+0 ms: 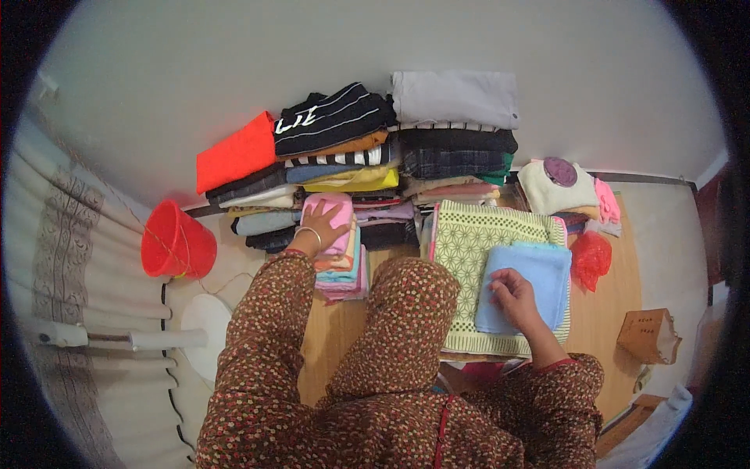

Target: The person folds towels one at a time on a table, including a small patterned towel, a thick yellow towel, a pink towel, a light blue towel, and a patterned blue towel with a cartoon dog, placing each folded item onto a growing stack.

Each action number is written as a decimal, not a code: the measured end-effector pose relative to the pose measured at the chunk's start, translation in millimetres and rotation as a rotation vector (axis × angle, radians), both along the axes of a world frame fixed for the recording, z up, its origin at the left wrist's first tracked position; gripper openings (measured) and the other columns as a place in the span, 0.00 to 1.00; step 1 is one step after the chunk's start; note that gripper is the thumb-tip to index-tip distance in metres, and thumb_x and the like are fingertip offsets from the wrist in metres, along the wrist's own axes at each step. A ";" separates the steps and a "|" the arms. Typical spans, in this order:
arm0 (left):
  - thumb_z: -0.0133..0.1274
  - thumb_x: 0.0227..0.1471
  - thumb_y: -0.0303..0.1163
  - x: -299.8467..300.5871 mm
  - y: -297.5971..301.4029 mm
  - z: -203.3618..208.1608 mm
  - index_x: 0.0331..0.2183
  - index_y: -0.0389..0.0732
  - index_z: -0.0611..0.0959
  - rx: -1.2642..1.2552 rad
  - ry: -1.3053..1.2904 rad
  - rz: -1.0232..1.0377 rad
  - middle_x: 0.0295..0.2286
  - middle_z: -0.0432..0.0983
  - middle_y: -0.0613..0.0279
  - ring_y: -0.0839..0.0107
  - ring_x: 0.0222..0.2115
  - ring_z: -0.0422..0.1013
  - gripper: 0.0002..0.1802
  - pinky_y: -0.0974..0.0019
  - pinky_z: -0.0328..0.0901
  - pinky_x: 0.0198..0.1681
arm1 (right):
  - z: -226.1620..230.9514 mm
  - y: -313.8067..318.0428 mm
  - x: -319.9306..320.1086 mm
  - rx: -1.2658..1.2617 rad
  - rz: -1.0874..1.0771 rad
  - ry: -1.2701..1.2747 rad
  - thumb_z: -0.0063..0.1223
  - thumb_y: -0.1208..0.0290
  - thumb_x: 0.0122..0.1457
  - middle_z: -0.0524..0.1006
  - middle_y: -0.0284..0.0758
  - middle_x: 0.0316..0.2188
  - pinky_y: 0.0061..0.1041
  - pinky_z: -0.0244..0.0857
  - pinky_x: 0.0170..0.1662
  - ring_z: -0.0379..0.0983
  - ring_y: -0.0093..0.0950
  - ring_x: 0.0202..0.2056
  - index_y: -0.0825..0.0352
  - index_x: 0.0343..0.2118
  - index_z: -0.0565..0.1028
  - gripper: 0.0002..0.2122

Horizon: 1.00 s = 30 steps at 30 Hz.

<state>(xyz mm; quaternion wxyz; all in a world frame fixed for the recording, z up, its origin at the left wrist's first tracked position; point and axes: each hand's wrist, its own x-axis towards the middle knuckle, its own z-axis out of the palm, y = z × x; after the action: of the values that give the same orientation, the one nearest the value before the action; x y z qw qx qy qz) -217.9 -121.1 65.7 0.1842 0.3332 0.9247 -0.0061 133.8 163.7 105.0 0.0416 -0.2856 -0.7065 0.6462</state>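
A wooden surface (605, 313) carries the cloth goods, and along its back, by the wall, stand tall piles of folded clothes (453, 141). In front of them, toward the right, lies a wide green-patterned cloth (461, 258), with a folded blue cloth (539, 266) on its lower right part. Over to the left rises a narrow stack of small folded towels (341, 285), topped by a pink towel (336, 201). The left hand (324, 223) is spread wide and flat on the pink towel; the right hand (516, 297) is over the blue cloth, fingers curled toward the thumb.

The step in hand looks like steadying the stack and tending the blue cloth. Best keep the patterned cloth flat beneath, so it does not ruck up. Press the stack straight down with the palm, as a sideways push could tip it, and smooth the blue cloth outward, corners matched.

The raised knee (414, 301) hides the middle of the surface, and whatever lies under the patterned cloth is mostly covered. The left hand covers much of the pink towel. Whether the right fingertips pinch any fabric, I cannot tell.
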 end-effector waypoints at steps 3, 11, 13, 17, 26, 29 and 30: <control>0.39 0.47 0.60 -0.7 -7.2 -16.1 0.56 0.53 0.59 -0.017 0.032 0.003 0.56 0.48 0.49 0.57 0.59 0.40 0.38 0.55 0.32 0.60 | 0.3 -4.0 -3.0 -0.006 0.012 0.002 0.46 0.75 0.56 0.72 0.31 0.23 0.18 0.63 0.27 0.67 0.18 0.23 0.69 0.37 0.69 0.07; 0.40 0.46 0.61 -18.3 -18.4 -41.4 0.56 0.59 0.59 0.006 0.105 0.007 0.58 0.44 0.56 0.55 0.59 0.38 0.36 0.49 0.39 0.58 | -2.9 -3.2 -3.5 -0.034 -0.009 0.024 0.47 0.74 0.55 0.72 0.30 0.23 0.18 0.63 0.26 0.67 0.18 0.23 0.69 0.38 0.69 0.08; 0.36 0.50 0.57 -24.0 -24.9 -33.8 0.55 0.56 0.61 0.030 0.100 0.011 0.57 0.47 0.59 0.54 0.59 0.40 0.32 0.52 0.39 0.59 | -2.1 -6.4 -3.6 -0.009 0.026 0.026 0.47 0.74 0.55 0.72 0.30 0.24 0.18 0.63 0.26 0.67 0.18 0.23 0.69 0.38 0.69 0.08; 0.38 0.52 0.49 -4.3 -3.0 24.5 0.50 0.50 0.70 0.209 0.133 0.056 0.50 0.62 0.59 0.53 0.52 0.55 0.25 0.55 0.51 0.54 | 10.9 5.5 14.8 -0.007 0.025 0.029 0.48 0.74 0.55 0.72 0.30 0.23 0.18 0.63 0.26 0.67 0.18 0.22 0.69 0.38 0.69 0.08; 0.51 0.47 0.37 26.8 25.2 101.4 0.48 0.44 0.71 0.523 0.179 -0.142 0.46 0.67 0.51 0.56 0.46 0.64 0.24 0.61 0.59 0.49 | 54.9 63.6 54.0 0.487 0.174 -0.029 0.50 0.71 0.53 0.75 0.39 0.32 0.26 0.65 0.38 0.71 0.28 0.34 0.70 0.39 0.71 0.12; 0.51 0.47 0.33 90.1 106.5 146.6 0.48 0.44 0.70 0.707 -0.027 -0.363 0.45 0.68 0.52 0.58 0.47 0.64 0.24 0.62 0.58 0.51 | 55.5 95.0 94.8 0.565 0.091 -0.131 0.51 0.71 0.52 0.75 0.41 0.32 0.28 0.66 0.38 0.72 0.31 0.34 0.69 0.39 0.71 0.13; 0.51 0.47 0.33 118.7 133.2 161.0 0.48 0.44 0.71 0.696 -0.135 -0.400 0.45 0.68 0.52 0.58 0.47 0.64 0.23 0.62 0.58 0.51 | 44.5 103.9 107.3 0.563 0.060 -0.138 0.51 0.71 0.52 0.75 0.41 0.32 0.28 0.66 0.38 0.72 0.31 0.34 0.69 0.39 0.71 0.13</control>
<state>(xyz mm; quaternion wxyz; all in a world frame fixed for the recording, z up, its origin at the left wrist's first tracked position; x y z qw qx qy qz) -99.1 12.1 226.8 0.1160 0.5488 0.7742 0.2934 241.1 267.6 149.5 0.0518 -0.2852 -0.8672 0.4048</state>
